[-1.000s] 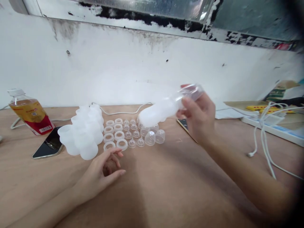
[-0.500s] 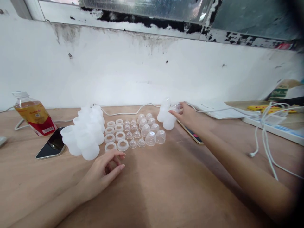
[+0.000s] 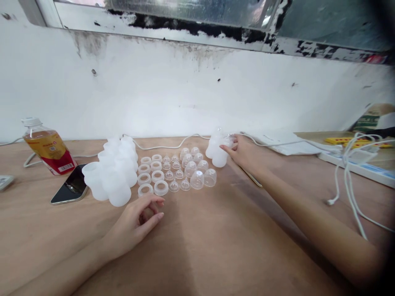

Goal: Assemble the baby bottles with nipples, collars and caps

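Observation:
At the back right of the table my right hand (image 3: 245, 153) has its fingers around the clear cap of a white baby bottle (image 3: 219, 158), which stands upright. Just behind it is a second capped baby bottle (image 3: 211, 149). My left hand (image 3: 137, 218) rests on the table with its fingers loosely bent, thumb apart, holding nothing. Close beyond its fingertips lie two columns of translucent collar rings (image 3: 161, 188). Beside them are rows of clear nipples (image 3: 174, 186), then clear domed caps (image 3: 197, 180). A cluster of uncapped white bottle bodies (image 3: 119, 193) stands to the left.
A drink bottle (image 3: 51, 150) and a dark phone (image 3: 70, 187) are on the left. Another phone (image 3: 252, 177) lies partly under my right forearm. White paper (image 3: 286, 144), a power strip (image 3: 364, 166) and tangled white cables (image 3: 347, 181) occupy the right. A white wall (image 3: 148, 94) rises behind.
My right hand carried the tilted baby bottle to the back right and stood it beside the other one. Over the last half second the hand stayed there. My left hand has hardly moved.

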Demonstrator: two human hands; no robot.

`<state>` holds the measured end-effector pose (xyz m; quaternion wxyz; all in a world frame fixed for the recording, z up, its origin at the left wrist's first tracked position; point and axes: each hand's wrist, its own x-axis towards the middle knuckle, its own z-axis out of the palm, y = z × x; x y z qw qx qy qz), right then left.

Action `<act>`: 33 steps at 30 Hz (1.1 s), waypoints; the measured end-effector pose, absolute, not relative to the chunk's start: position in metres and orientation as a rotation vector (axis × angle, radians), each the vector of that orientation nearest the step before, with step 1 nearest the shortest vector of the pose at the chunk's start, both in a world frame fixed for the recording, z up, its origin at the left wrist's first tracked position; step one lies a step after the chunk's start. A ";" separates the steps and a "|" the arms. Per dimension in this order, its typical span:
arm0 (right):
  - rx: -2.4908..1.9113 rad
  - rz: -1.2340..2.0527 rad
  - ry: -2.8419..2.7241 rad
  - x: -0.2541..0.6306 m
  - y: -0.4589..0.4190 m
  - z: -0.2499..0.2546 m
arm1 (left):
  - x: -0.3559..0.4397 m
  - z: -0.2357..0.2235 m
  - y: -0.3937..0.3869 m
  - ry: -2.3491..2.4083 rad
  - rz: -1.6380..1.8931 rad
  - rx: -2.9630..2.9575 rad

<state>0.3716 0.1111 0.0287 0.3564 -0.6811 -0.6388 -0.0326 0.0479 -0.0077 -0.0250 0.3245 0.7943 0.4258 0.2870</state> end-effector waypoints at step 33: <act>-0.886 0.449 -2.935 0.265 0.003 -0.017 | 0.029 -0.014 -0.008 0.956 0.014 2.694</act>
